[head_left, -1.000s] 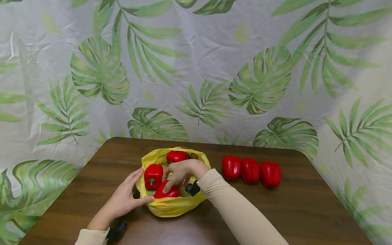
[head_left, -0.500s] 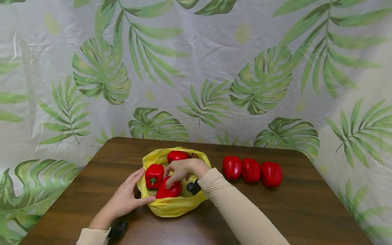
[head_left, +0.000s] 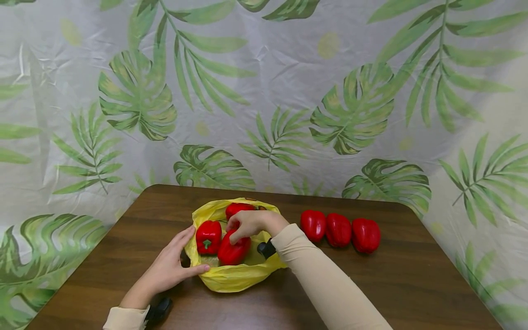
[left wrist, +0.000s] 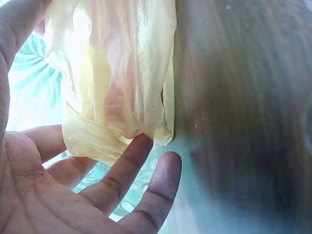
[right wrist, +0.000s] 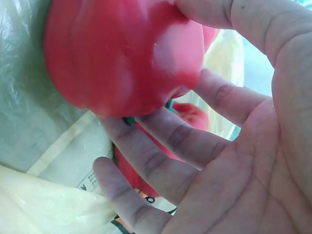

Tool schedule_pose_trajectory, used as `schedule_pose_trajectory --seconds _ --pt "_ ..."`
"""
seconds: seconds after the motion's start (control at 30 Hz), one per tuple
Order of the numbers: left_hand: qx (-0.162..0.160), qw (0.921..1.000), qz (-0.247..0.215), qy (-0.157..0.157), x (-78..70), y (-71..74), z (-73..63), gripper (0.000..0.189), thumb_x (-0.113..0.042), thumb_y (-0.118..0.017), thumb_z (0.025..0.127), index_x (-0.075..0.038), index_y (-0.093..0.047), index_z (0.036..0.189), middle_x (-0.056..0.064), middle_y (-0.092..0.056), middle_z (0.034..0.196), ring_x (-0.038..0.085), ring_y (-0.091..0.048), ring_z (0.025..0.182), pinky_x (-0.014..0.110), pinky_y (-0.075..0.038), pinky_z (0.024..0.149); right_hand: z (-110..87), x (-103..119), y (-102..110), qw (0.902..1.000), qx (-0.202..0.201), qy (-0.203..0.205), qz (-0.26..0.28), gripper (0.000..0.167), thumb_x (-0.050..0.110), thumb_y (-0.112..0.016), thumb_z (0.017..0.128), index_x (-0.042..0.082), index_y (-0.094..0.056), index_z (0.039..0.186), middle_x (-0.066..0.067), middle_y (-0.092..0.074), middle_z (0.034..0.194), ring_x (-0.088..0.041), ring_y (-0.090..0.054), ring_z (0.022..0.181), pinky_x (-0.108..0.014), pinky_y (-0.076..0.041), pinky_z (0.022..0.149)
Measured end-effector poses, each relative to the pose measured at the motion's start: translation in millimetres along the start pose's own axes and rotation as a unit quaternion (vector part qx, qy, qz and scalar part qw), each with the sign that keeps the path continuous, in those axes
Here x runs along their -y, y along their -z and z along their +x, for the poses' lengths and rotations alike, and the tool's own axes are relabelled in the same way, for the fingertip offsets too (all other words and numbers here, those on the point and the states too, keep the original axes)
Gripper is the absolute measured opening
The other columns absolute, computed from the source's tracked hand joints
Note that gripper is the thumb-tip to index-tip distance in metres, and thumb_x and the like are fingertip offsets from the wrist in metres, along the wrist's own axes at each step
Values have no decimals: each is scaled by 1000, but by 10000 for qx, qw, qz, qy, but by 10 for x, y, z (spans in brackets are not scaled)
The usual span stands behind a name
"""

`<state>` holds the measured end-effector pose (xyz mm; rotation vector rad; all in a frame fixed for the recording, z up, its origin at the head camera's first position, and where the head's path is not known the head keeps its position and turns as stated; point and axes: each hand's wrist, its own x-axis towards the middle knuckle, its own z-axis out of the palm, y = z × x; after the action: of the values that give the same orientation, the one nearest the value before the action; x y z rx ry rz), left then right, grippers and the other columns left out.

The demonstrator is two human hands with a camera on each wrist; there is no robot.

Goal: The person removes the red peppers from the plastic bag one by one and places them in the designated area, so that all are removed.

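In the head view a yellow plastic bag (head_left: 239, 278) stands with its mouth wide. My right hand (head_left: 249, 224) reaches into it and holds a red bell pepper (head_left: 232, 251) between thumb and fingers; in the right wrist view this bell pepper (right wrist: 124, 58) has its green stem toward the fingers. Spread around the bag's left and front sides, my left hand (head_left: 167, 266) touches the plastic with nearly straight fingers. Inside the bag another bell pepper (head_left: 208, 237) sits by the left wall, and a third bell pepper (head_left: 237, 209) lies at the back, partly hidden by the right hand.
Three red bell peppers stand in a row right of the bag: a near-bag pepper (head_left: 313, 225), a middle pepper (head_left: 338, 230) and an outer pepper (head_left: 365, 235). The brown wooden table (head_left: 429, 284) ends before a leaf-patterned curtain (head_left: 280, 82).
My right hand has moved a little right and back in the bag, and the gripped bell pepper has turned more upright and shifted away from the left one. The left hand has barely moved.
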<state>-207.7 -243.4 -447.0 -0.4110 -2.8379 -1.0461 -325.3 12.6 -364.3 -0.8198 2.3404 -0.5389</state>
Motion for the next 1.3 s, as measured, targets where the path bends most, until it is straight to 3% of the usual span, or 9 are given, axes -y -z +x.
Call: schedule_pose_trajectory --seconds 0.53,0.67,0.8,0.9,1.0,1.13,1.3 --pt "49 10000 -57 8 10 -2 8 111 -51 -88 87 1 -32 167 25 -32 173 52 -44 151 50 -65 94 10 -55 47 9997 -151 144 125 37 22 -72 98 11 -67 133 -4 -67 117 -15 -60 100 -27 -55 87" --pt "31 10000 -47 8 14 -5 6 111 -51 -88 86 1 -32 167 25 -32 173 52 -45 151 49 -65 93 -18 -65 48 9998 -168 65 37 47 27 -72 99 9 -63 142 -7 -65 132 -18 -61 112 -33 -56 98" --pt "-3 10000 -15 -27 17 -7 6 111 -50 -89 86 2 -33 166 25 -33 172 52 -44 151 50 -64 94 -60 -94 52 9996 -150 -235 86 56 37 -74 101 11 -57 148 -10 -58 150 -25 -59 131 -46 -56 109" --pt "-15 10000 -9 -41 19 -8 6 111 -50 -89 86 2 -34 166 25 -33 172 52 -44 151 50 -64 94 -99 -110 52 9982 -87 -513 287 59 42 -74 101 13 -56 149 -10 -54 155 -29 -57 138 -53 -56 110" --pt "-16 10000 -11 -32 19 -9 6 111 -51 -89 86 2 -34 166 25 -33 172 52 -44 151 50 -64 93 -136 -114 50 9961 -27 -734 479 60 44 -75 100 14 -56 149 -8 -57 149 -28 -62 128 -52 -58 108" --pt "-17 10000 -16 -28 20 -10 6 111 -51 -89 86 2 -34 166 25 -33 172 52 -45 150 50 -65 93 -162 -117 49 9930 71 -955 690 69 46 -77 98 12 -53 152 -7 -61 130 -30 -70 105 -45 -62 97" --pt "-45 10000 29 -67 19 -11 3 112 -52 -89 85 2 -34 166 26 -34 172 53 -45 150 52 -64 95 -175 -124 42 9892 207 -1150 884 80 48 -76 99 7 -45 160 -11 -70 117 -36 -78 103 -40 -65 85"
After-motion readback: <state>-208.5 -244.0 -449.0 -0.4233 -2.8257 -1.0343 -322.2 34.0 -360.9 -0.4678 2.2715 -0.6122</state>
